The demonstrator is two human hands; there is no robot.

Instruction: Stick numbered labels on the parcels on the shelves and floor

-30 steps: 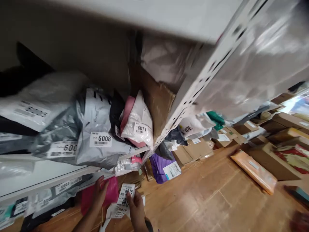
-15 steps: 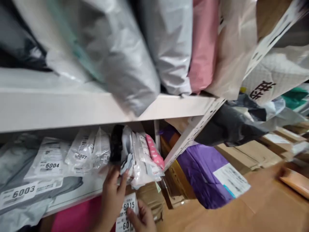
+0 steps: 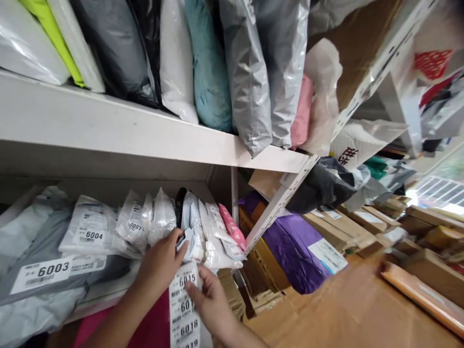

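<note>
On the lower shelf, my left hand [image 3: 161, 261] is closed, its thumb and fingers pinching the front edge of a light grey plastic parcel bag [image 3: 192, 227]. Just below and to the right, my right hand [image 3: 215, 299] grips a long strip of number labels [image 3: 184, 314] between thumb and fingers. Its printed numbers include 6015 and 6018. Left of my left hand lie clear-bagged parcels, among them the 6007 parcel [image 3: 135, 224] and the 6004 parcel [image 3: 90, 229]. A pink parcel [image 3: 232, 227] stands at the row's right end.
The upper shelf's white edge [image 3: 145, 137] runs above my hands, with a grey parcel [image 3: 250, 87] jutting over it. A perforated post [image 3: 279, 208] rises at the right. Beyond it are a purple bag [image 3: 290, 246] and several cardboard boxes [image 3: 340, 232] on the floor.
The view has shifted, showing more of both shelves and the floor boxes. More of the label strip shows below my right hand. My left hand stays at the grey parcel bag.
</note>
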